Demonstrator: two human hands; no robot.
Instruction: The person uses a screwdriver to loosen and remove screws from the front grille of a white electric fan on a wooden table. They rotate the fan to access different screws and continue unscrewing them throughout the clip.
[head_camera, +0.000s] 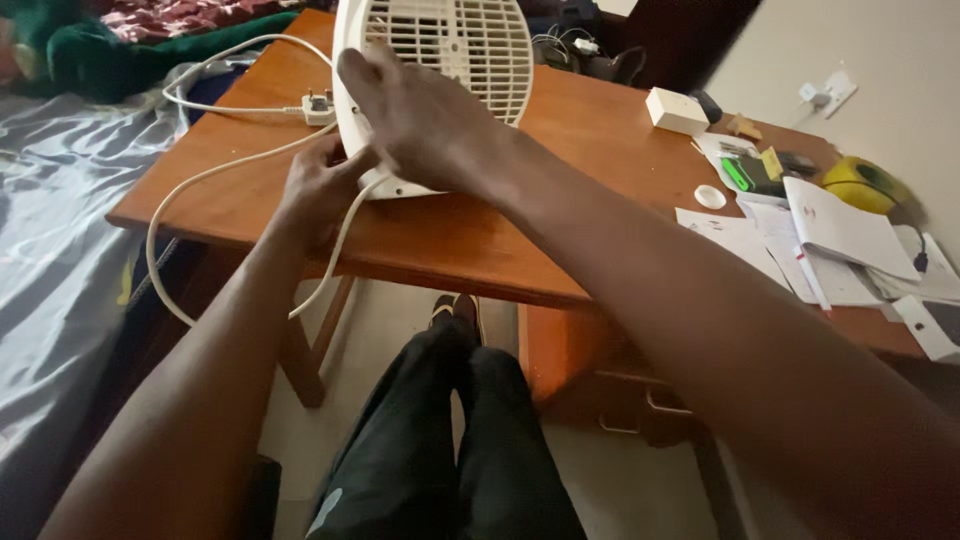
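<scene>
1. We saw one wooden desk (560, 130) filling the upper middle of the frame, with a bed (50, 250) along the left edge.
2. One white fan (470, 45) stood upright at the desk's near edge, upper centre of the frame. We judged it light, rigid plastic with a thin, breakable grille, best taken by its solid rim and base, not by the slats.
3. Our right hand (420, 120) lay spread over the fan's lower front, its fingers extended and blurred; we could not tell whether they gripped anything.
4. Our left hand (320, 185) was curled against the fan's lower left rim, where the cord leaves it; whether it pinched rim or cord we could not tell.
5. One white cord (200, 180) looped limply over the desk's left edge and ended in one plug (318, 106) lying just left of the fan. We judged it soft and easily snagged.
6. Several loose papers (830, 230) lay at right, with one yellow tape roll (865, 185), one white box (678, 110) and one small white disc (710, 196).
</scene>
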